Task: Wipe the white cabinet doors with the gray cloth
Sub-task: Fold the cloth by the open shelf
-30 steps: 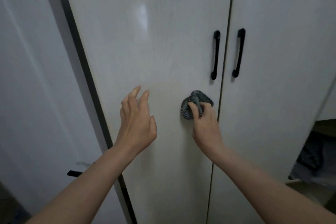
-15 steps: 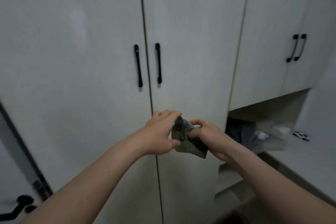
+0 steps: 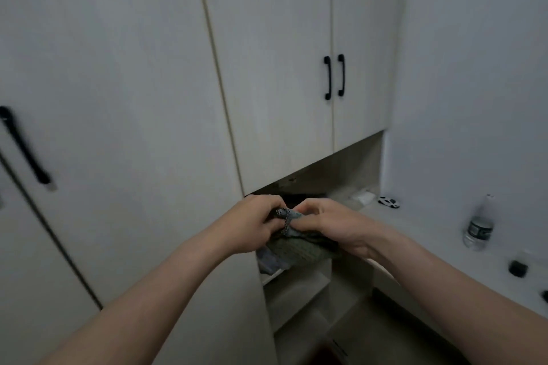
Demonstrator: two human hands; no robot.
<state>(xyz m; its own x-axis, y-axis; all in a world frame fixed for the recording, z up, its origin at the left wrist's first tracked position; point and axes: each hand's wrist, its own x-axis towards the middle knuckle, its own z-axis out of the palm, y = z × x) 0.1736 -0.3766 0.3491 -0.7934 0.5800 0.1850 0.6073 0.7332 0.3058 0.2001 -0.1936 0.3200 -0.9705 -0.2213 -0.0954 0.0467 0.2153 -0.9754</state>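
The gray cloth [image 3: 299, 246] hangs bunched between both hands, away from the doors, in front of an open shelf niche. My left hand [image 3: 252, 225] pinches its upper left part with curled fingers. My right hand [image 3: 329, 224] grips its upper right part. A tall white cabinet door [image 3: 118, 98] fills the left of the view. Two smaller white doors [image 3: 281, 68] with black handles [image 3: 334, 77] hang above the niche.
A white counter [image 3: 444, 246] runs along the right wall with a water bottle [image 3: 479, 225], a small toy car [image 3: 389, 202] and dark small objects [image 3: 517, 268]. Open shelves [image 3: 296, 290] lie below the hands. A black handle [image 3: 25, 147] shows at far left.
The cloth came off the door and both hands took hold of it. The view has swung right, so the handled door pair slid left and the counter came into view.
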